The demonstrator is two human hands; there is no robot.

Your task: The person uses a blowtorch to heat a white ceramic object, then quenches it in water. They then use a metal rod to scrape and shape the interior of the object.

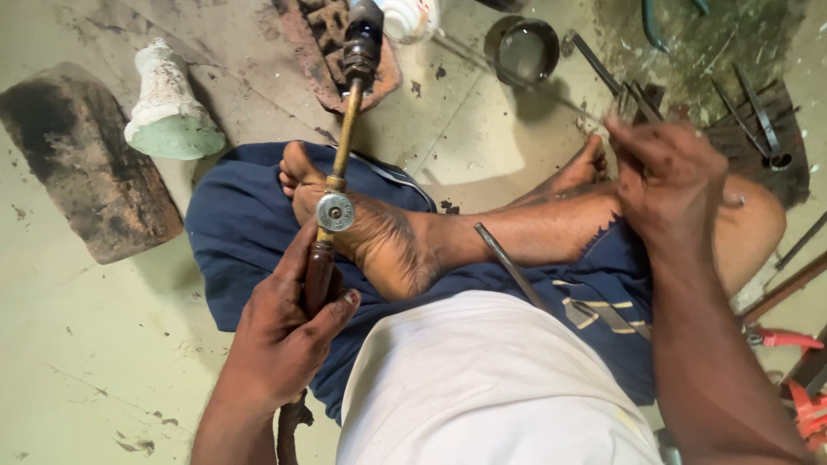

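- The person sits cross-legged on a stained floor (77, 362), seen from above, with blue shorts and a white shirt filling the lower middle of the view.
- The left hand (289, 331) is clamped around the dark wooden grip of a gas torch (338, 185); thumb and fingers wrap it fully.
- The torch's long axis runs from that hand up and slightly to the right, away from the body: first the grip, then a round metal valve knob (335, 211) just above the fingers, then a brass tube, then the dark nozzle head (363, 39) at the far end.
- The nozzle lies over a rusty, pitted block (323, 26) on the floor, beyond the person's crossed foot.
- The right hand (668, 185) is raised over the right knee, fingers bunched together around what looks like a thin metal tool or wire (633, 102); the blur leaves the exact grip unclear.
- The two hands are well apart; the left is the one on the torch, the right lies off to the torch's right side.
- A small dark metal bowl (521, 50) sits on the floor between the nozzle and the right hand, further out.
- A pale bell-shaped mould (168, 108) and a charred slab (82, 164) lie to the left of the torch.
- A thin metal rod (510, 267) rests across the lap.
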